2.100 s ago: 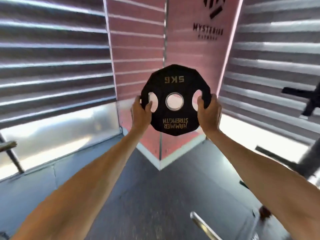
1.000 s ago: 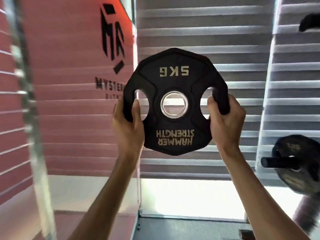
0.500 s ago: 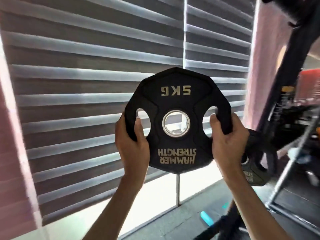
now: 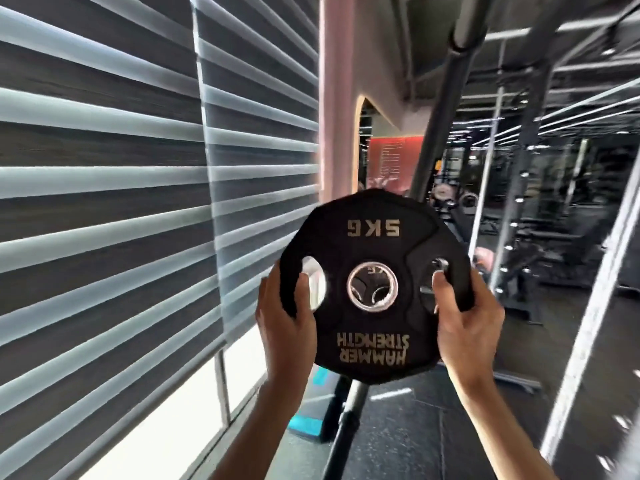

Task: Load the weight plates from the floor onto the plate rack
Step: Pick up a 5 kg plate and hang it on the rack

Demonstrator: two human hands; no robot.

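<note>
1. Squarely in the lower centre of the frame, a black weight plate [image 4: 374, 285] is held upright in the air, its lettering ("5KG", "HAMMER STRENGTH") upside down.
2. The left hand [image 4: 285, 320] grips the plate's left rim, thumb in the left cut-out.
3. The right hand [image 4: 465, 318] grips the right rim the same way.
4. Striped blinds [image 4: 104, 188] fill the left; a dark slanted post [image 4: 434, 109] rises behind the plate.

One black rubber-coated weight plate [image 4: 374, 285], many-sided in outline, held upright in mid-air at centre-right of the scene, face toward the camera. Gold lettering reads upside down: "5KG" at top, "HAMMER STRENGTH" at bottom. Steel-ringed centre bore; one grip opening on each side, left and right.
</note>
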